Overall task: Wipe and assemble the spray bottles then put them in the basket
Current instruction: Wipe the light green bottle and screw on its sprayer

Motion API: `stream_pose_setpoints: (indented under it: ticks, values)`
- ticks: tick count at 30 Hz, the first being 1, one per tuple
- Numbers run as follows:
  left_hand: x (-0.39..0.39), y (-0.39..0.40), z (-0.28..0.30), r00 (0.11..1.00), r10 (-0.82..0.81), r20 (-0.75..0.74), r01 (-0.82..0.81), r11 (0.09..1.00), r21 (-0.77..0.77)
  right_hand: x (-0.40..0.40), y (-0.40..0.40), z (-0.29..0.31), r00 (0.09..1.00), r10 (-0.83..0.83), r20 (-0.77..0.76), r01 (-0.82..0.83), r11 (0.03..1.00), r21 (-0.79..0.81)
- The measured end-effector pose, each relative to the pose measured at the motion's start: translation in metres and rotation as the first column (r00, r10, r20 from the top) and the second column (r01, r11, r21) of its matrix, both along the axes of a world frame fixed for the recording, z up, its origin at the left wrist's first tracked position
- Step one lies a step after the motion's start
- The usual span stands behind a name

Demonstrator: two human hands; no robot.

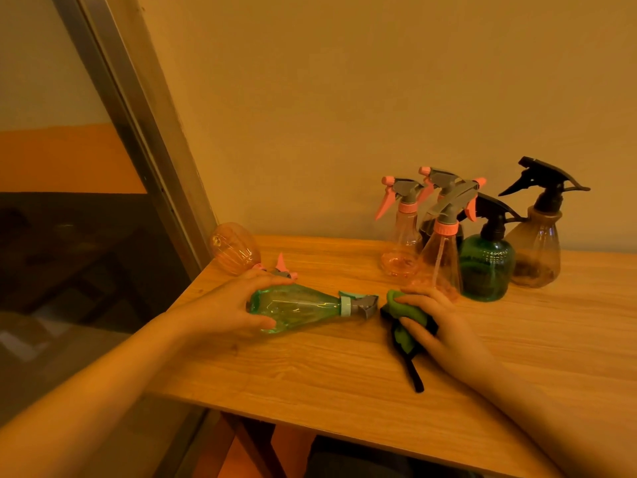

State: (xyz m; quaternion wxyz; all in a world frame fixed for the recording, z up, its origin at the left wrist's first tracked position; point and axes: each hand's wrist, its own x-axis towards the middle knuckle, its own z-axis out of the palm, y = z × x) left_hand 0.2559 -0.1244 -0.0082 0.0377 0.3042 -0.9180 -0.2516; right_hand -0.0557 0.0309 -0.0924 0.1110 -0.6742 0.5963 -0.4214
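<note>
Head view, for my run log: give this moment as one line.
left hand: holds green spray bottle lying on table | right hand: grips green cloth | basket: unseen

Two bare forearms reach in from the lower edge, each ending in a bare hand. The left hand [224, 307] and the right hand [444, 326] wear no gloves, rings or bands on the fingers. Behind the fingers, both wrists are uncovered, with no watch or bracelet. No sleeve shows anywhere along either forearm up to the frame's edge. The fingernails look short and unpainted.
</note>
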Motion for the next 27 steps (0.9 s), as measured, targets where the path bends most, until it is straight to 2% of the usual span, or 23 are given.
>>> stream_pose_setpoints:
  ticks: [5,10,14,18,22,24,27]
  values:
    - [0.0,0.004,-0.009,0.996,0.086,0.026,-0.086,0.996,-0.006,-0.002,-0.003,0.002,0.999,-0.009,0.049,0.004,0.995,0.097]
    - [-0.006,0.009,-0.018,0.988,0.141,-0.062,-0.145,0.987,-0.064,-0.005,-0.003,0.0,0.998,-0.044,0.043,0.041,0.997,0.061]
    - [0.0,0.007,-0.018,0.988,0.131,-0.083,-0.132,0.991,-0.009,-0.006,-0.001,0.001,0.991,-0.076,0.106,0.077,0.997,-0.001]
    - [0.002,0.007,-0.017,0.972,0.19,-0.141,-0.16,0.967,0.2,-0.005,0.0,0.003,0.987,-0.079,0.137,0.086,0.995,-0.048]
    - [0.002,0.001,-0.018,0.956,0.25,-0.156,-0.197,0.936,0.292,-0.004,0.001,0.003,0.989,-0.066,0.131,0.074,0.996,-0.058]
    - [0.003,-0.003,-0.017,0.949,0.266,-0.169,-0.211,0.934,0.288,-0.004,0.001,0.003,0.99,-0.067,0.128,0.075,0.995,-0.062]
    - [0.0,-0.007,-0.015,0.946,0.27,-0.179,-0.233,0.951,0.201,-0.004,0.0,0.002,0.989,-0.073,0.127,0.082,0.995,-0.064]
